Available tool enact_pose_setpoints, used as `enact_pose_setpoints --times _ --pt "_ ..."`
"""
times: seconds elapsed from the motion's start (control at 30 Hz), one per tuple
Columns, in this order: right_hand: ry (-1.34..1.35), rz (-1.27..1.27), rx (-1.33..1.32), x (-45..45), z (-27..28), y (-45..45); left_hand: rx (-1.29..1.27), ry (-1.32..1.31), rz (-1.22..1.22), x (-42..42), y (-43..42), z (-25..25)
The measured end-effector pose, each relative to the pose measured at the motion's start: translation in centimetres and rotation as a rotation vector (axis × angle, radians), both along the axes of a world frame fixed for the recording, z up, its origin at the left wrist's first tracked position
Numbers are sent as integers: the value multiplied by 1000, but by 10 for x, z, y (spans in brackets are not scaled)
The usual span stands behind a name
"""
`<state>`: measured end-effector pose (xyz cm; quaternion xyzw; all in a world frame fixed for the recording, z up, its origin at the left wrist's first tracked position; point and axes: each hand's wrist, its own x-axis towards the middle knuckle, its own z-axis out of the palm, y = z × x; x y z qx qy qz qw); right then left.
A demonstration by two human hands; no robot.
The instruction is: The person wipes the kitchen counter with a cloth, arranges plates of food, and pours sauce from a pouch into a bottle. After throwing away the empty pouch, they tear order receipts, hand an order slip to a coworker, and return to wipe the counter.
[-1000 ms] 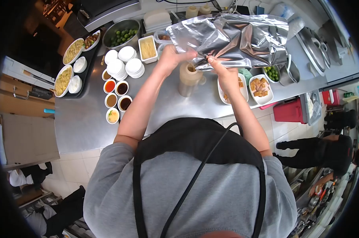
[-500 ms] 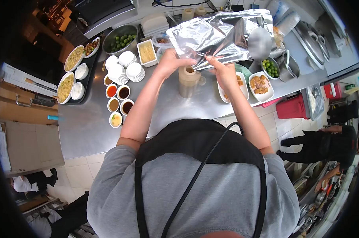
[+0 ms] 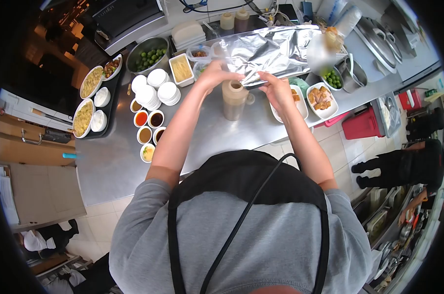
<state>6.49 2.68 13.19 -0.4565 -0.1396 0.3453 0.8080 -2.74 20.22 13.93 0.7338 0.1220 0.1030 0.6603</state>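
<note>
A large silver foil pouch [image 3: 276, 49] stretches between my two hands above the steel counter. My left hand [image 3: 214, 77] grips its near left corner, thumb pointing inward. On the near edge farther right, my right hand [image 3: 277, 89] pinches the pouch between thumb and fingers. Just below that edge stands an uncapped squeeze bottle [image 3: 233, 100], upright, cloudy and brownish, its round mouth showing under the pouch. Whether anything flows from the pouch cannot be made out. A blurred round pale patch covers the pouch's right end.
Sauce cups [image 3: 141, 118] and stacked white lids [image 3: 158, 78] stand left of my left arm. A bowl of green limes [image 3: 151, 56] is behind them. Dishes of fried pieces [image 3: 320, 100] sit at right. A black tray [image 3: 108, 110] carries rice dishes. A co-worker [image 3: 408, 164] stands at far right.
The pouch's far side has dropped lower and flatter, showing more of the bottles behind it. Both hands keep hold of the pouch. The whole view has shifted slightly.
</note>
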Motion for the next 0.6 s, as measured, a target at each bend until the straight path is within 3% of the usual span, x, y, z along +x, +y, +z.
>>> enact_pose_setpoints --times 0.17,0.27,0.4,0.5,0.6 --pt "118 -35 38 3 -12 -8 192 97 -10 11 1 8" --pt "216 -138 131 11 -15 -16 262 -282 314 7 -2 15" --pt "323 -233 351 41 11 -57 257 -359 352 -34 -59 50" --pt "314 -312 520 70 33 -102 -44 -65 -99 -40 -117 19" --pt "363 -363 617 89 49 -151 -256 291 -107 -21 -156 -48"
